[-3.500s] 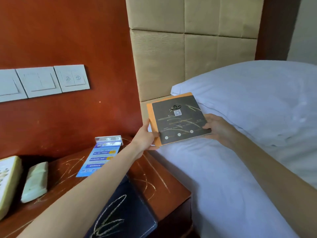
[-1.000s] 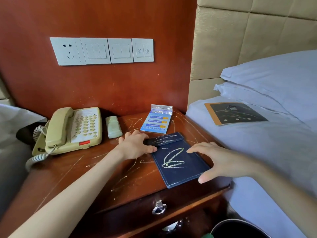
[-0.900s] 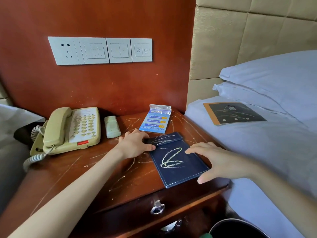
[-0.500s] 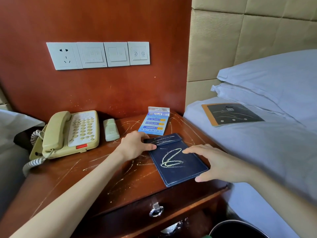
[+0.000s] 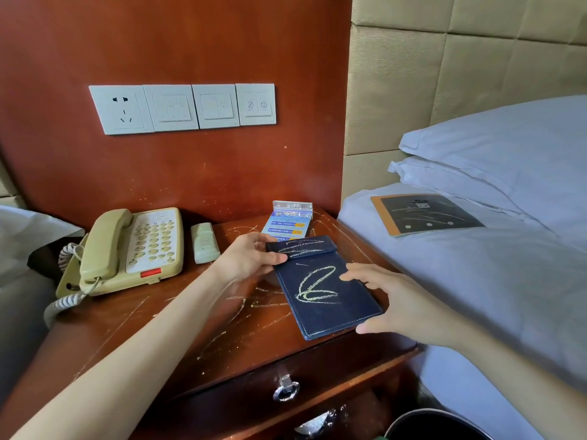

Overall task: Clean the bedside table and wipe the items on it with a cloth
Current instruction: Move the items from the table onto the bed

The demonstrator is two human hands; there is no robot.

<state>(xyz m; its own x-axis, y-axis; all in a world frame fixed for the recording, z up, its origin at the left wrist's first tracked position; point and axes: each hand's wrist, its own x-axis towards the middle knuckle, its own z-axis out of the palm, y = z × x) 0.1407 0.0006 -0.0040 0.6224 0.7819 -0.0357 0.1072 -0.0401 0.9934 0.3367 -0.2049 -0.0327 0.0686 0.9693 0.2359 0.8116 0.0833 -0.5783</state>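
A dark blue leather notepad holder (image 5: 324, 290) with yellow chalk scribbles lies on the scratched wooden bedside table (image 5: 178, 331). My left hand (image 5: 251, 260) pinches the holder's top flap at its left end. My right hand (image 5: 403, 304) rests on the holder's right edge, fingers spread and thumb at the near corner. Behind the holder stands a blue printed card in a clear stand (image 5: 289, 222). A beige telephone (image 5: 127, 249) and a pale remote (image 5: 205, 242) sit at the table's back left. No cloth is in view.
An orange-and-black booklet (image 5: 425, 214) lies on the white bed (image 5: 495, 281) beside two pillows (image 5: 508, 160). A switch and socket panel (image 5: 182, 108) is on the red wall. A drawer with a ring pull (image 5: 286, 390) and a dark bin (image 5: 435, 423) are below.
3.5 s ago both hands held the booklet over the bed; it now lies there. Over the last second both hands stayed on the blue holder, the left closing on its flap.
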